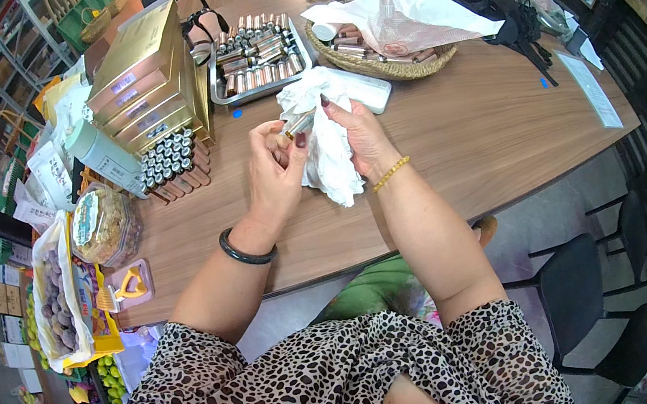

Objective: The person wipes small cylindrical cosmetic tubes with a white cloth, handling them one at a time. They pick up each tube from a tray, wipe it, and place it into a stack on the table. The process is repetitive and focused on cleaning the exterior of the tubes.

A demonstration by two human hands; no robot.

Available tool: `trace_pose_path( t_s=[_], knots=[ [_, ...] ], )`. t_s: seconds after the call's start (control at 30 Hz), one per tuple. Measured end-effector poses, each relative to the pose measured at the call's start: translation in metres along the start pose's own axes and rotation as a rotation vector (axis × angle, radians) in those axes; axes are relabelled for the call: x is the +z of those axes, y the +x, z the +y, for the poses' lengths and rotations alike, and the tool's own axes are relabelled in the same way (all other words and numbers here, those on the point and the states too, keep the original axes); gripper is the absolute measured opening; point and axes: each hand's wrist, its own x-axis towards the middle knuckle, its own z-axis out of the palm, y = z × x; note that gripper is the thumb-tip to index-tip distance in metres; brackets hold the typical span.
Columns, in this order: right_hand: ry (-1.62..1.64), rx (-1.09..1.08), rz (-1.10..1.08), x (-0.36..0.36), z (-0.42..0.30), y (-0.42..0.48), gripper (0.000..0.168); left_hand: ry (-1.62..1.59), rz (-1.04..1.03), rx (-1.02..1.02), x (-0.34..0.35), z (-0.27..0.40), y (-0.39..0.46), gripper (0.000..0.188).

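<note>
In front of me, above the wooden table (428,141), my left hand (277,168) grips a small capped vial (300,124) between thumb and fingers. My right hand (365,135) clasps a crumpled white cloth or tissue (333,172), which hangs down and lies against the vial's far end. That end is partly hidden by the folds. Similar vials with shiny caps stand upright in a tight cluster (177,165) to the left. More of them lie and stand in a steel tray (304,46) beyond my hands.
Stacked gold boxes (140,85) rise at the left, beside a pale green canister (103,151) and a clear food tub (105,227). A woven basket (435,65) holds vials under white packaging. Behind the cloth lies a white case (373,92). Black straps (516,38) lie at the right.
</note>
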Motion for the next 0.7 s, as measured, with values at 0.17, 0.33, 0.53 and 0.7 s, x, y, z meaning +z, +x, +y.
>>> trace_pose_path(
  t_s=[0.17,0.33,0.53,0.7],
  knots=[
    [-0.002,0.011,-0.03,0.007,-0.007,-0.007,0.029,-0.03,-0.131,-0.173,-0.007,-0.012,0.0,0.046],
    [0.018,0.031,-0.119,-0.001,-0.002,-0.003,0.028,-0.249,-0.286,-0.357,-0.011,-0.006,-0.001,0.045],
    [-0.006,0.021,-0.139,-0.001,0.001,-0.002,0.026,-0.4,-0.28,-0.243,-0.003,-0.022,0.002,0.018],
    [-0.06,0.015,-0.083,-0.001,0.004,0.002,0.031,0.027,-0.101,-0.08,0.0,-0.018,0.001,0.016]
  ],
)
